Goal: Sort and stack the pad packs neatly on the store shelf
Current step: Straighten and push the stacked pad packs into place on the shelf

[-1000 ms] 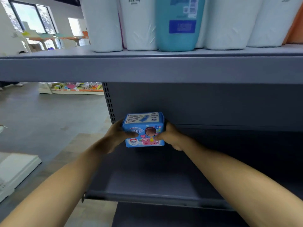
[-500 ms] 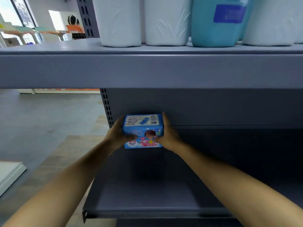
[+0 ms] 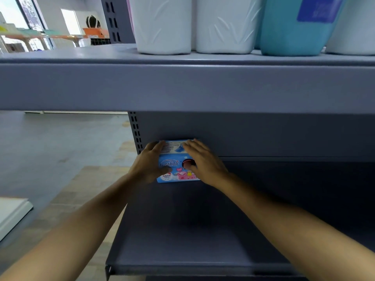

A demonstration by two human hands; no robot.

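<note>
A blue pad pack (image 3: 176,169) with a pink cartoon print stands at the back left corner of the grey lower shelf (image 3: 182,240), against the back panel. My left hand (image 3: 149,162) grips its left side, fingers over the top edge and thumb on the front. On the pack's right side my right hand (image 3: 203,162) holds it the same way, fingers over the top and thumb on the printed face. The pack's right edge is hidden by that hand.
The upper shelf (image 3: 182,86) juts out above my hands, carrying white paper packs (image 3: 163,25) and a teal bottle (image 3: 298,27). A slotted upright (image 3: 136,131) marks the shelf's left end. To the left lie open floor and a white board (image 3: 12,216).
Both hands have pushed the pack further back into the corner, and the fingers now lie over its top. My head has moved closer and lower.
</note>
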